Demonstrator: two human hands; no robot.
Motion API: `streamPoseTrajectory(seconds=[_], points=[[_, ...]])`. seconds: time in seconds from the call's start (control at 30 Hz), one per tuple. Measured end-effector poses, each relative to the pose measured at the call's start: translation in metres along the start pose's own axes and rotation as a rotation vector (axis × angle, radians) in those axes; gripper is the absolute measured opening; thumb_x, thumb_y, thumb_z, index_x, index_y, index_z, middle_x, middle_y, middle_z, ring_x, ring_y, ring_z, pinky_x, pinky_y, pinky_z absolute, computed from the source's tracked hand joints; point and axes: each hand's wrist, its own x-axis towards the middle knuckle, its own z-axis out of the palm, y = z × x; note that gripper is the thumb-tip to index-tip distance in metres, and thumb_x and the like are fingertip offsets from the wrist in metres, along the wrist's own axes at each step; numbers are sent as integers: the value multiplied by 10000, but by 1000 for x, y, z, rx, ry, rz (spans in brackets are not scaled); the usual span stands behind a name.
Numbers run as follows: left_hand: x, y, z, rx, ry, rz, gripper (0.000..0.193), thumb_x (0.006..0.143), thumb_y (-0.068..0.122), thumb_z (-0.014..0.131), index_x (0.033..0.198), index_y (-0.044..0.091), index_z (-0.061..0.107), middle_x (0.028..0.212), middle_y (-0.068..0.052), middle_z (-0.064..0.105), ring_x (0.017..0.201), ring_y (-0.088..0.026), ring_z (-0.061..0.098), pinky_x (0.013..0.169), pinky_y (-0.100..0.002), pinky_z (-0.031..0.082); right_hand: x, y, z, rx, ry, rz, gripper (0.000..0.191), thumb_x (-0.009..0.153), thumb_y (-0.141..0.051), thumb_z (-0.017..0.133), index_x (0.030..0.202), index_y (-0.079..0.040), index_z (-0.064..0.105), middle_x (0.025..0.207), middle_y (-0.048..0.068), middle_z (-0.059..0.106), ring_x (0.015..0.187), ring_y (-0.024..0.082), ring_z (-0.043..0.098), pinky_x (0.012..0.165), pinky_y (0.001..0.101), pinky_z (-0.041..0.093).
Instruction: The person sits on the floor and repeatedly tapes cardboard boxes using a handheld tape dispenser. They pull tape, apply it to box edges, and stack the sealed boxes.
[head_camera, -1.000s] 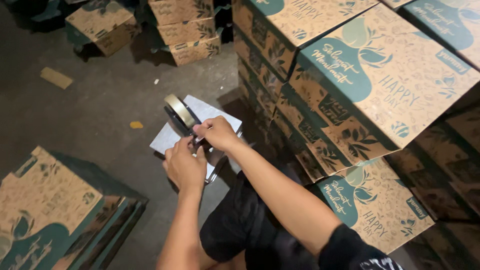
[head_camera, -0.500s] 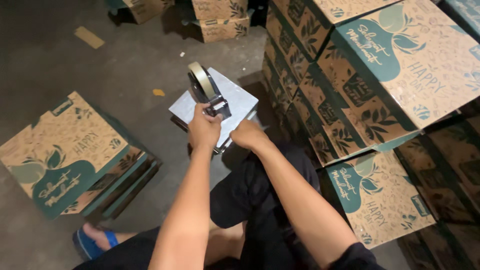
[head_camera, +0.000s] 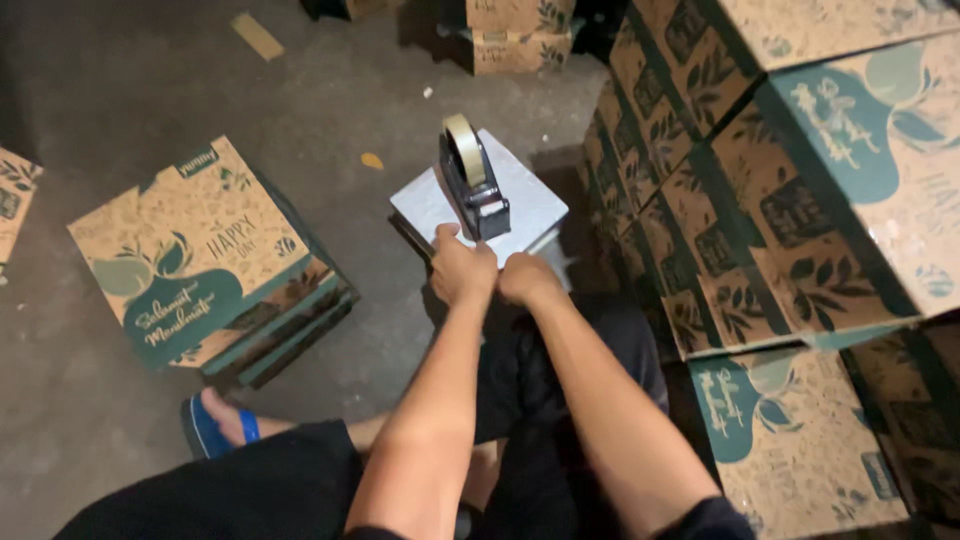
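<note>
Since the earlier frame the view has shifted left — the tape dispenser (head_camera: 472, 180) now sits mid-picture on its grey slab (head_camera: 525, 200). Left hand (head_camera: 462, 268) and right hand (head_camera: 527, 279) are curled shut at the slab's near edge, pinching something too small to tell. Concrete floor (head_camera: 120, 110); a flat printed green-and-tan carton (head_camera: 190, 265) lies left of the dispenser, stacked cartons (head_camera: 800, 170) to its right.

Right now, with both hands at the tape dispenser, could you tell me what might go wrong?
The left hand and right hand sit at the tape dispenser's front end; if a cutter is there, fingers could get nicked. The dispenser stands on a small white slab and might tip off. The tall carton stack close by could topple if bumped.
</note>
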Motion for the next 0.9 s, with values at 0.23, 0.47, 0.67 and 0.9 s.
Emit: streamPoseTrajectory(seconds=[0.23, 0.47, 0.67, 0.9], points=[[-2, -17, -43, -368, -92, 144, 487, 866, 227, 758, 1302, 94, 584, 916, -66, 789, 878, -245, 772, 825, -375, 564, -22, -10, 1, 126, 145, -209, 356, 891, -341, 702, 965, -3, 782, 998, 268, 729, 964, 407, 695, 856, 480, 535], [-44, -18, -173, -447, 140, 525, 406, 909, 142, 772, 1264, 31, 608, 955, -78, 805, 917, -188, 779, 871, -314, 570, -108, -41, -25, 726, -118, -579, 298, 979, -271, 674, 856, -3, 716, 775, 13, 679, 750, 87, 581, 705, 277, 496], [-51, -37, -263, -405, 88, 422, 205, 957, 196, 750, 1036, 20, 680, 926, -79, 804, 888, -168, 776, 830, -279, 570, -193, -110, 12, 992, -84, -670, 210, 956, -232, 690, 957, -23, 702, 840, -32, 676, 795, 62, 588, 732, 246, 491], [-13, -60, -309, -252, 81, 547, 144, 987, 190, 684, 1011, 55, 643, 934, -57, 768, 956, -184, 717, 868, -313, 531, -207, -175, 23, 1101, -95, -646, 225, 966, -237, 693, 964, -11, 701, 808, -27, 656, 755, 51, 564, 690, 225, 465]])
